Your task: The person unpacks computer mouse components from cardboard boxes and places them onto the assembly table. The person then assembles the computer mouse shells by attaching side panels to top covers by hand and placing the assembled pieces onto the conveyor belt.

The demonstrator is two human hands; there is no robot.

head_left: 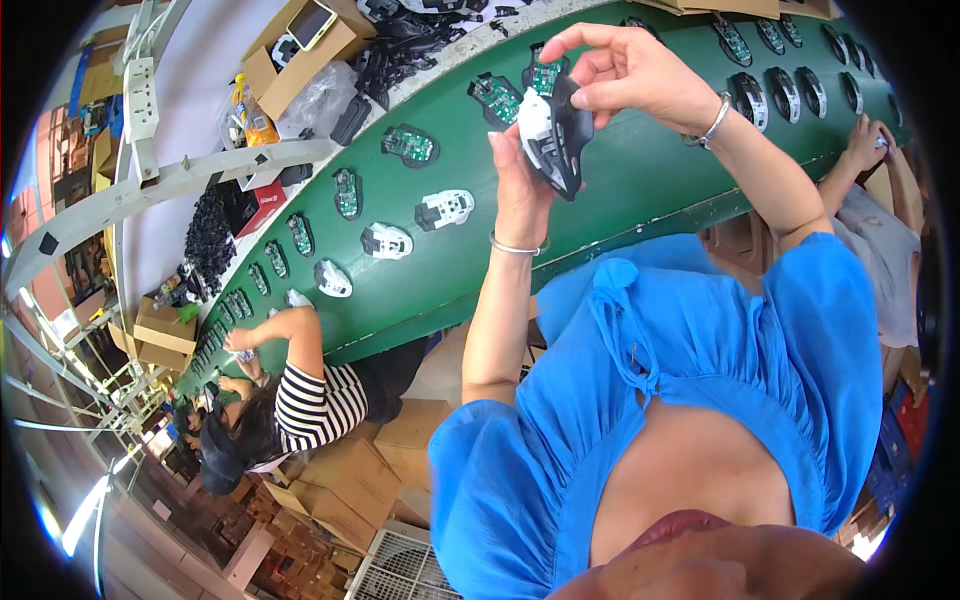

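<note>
Tapering mouse shell (556, 140), white left, black right

from afar i see the left hand (522, 182) gripping a black-and-white mouse shell (556, 140) above a green surface (620, 175), right hand (632, 78) at its edge.

I count one mouse (558, 140), two hands (645, 82) on it, two bracelets (516, 247), one phone (311, 25) past the belt's (625, 180) far edge, at least three white shells (445, 209) toward its near edge.
</note>
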